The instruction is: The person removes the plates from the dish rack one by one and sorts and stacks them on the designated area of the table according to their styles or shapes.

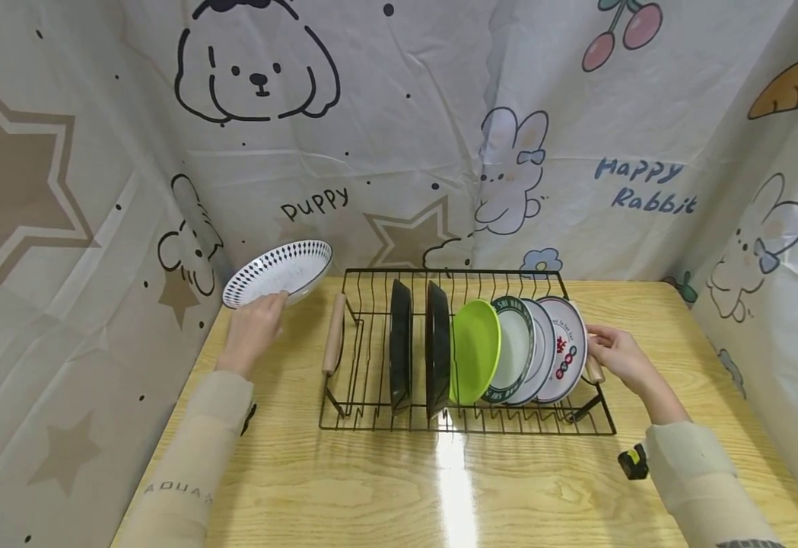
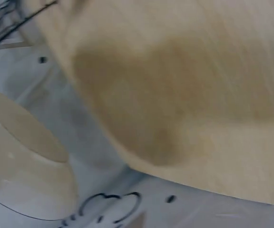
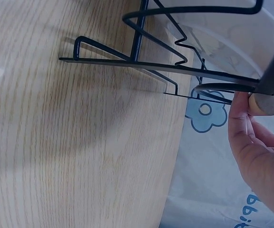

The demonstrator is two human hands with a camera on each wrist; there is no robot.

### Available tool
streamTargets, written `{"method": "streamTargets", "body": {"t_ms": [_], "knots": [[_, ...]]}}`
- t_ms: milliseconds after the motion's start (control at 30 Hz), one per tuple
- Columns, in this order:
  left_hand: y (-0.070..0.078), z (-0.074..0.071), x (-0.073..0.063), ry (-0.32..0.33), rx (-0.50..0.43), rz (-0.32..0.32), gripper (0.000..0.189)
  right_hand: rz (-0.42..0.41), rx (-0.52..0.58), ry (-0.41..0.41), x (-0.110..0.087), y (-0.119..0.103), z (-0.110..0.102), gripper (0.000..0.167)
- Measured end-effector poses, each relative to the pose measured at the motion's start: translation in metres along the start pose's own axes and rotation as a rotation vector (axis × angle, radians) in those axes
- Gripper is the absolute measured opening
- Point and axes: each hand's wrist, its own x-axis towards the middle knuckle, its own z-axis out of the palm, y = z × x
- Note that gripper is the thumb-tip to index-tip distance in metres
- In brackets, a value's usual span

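Presently, six dishes (image 1: 477,352) stand in the rack (image 1: 371,429), one bowl (image 1: 278,268) outside it, left hand (image 1: 251,332) pinching its rim, right hand (image 1: 619,355) gripping the handle (image 1: 596,371).

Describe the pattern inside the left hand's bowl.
The white bowl has dark diamonds round its inner wall, clearest in the head view.

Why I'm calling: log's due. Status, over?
Left grip holding patterned bowl, aloft left of rack. Right grip on wooden handle. Possible obstacle: plates crowding rack's right side.
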Motion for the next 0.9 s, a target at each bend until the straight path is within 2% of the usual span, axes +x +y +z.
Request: {"method": "streamTargets", "body": {"t_ms": [167,333,667,900], "knots": [[-0.008,0.015,-0.016,-0.038,0.053,0.074,0.034,-0.003,-0.004,0.005,0.0,0.001,0.0,0.05],[-0.012,0.024,-0.024,-0.086,0.104,0.107,0.023,-0.003,-0.017,0.004,0.0,0.001,0.0,0.051],[-0.016,0.042,-0.031,-0.162,0.113,0.073,0.021,0.001,-0.013,-0.006,0.0,-0.001,-0.001,0.051],[-0.013,0.048,-0.034,-0.186,0.123,0.048,0.021,0.009,-0.005,-0.007,0.0,0.0,-0.001,0.051]]}}
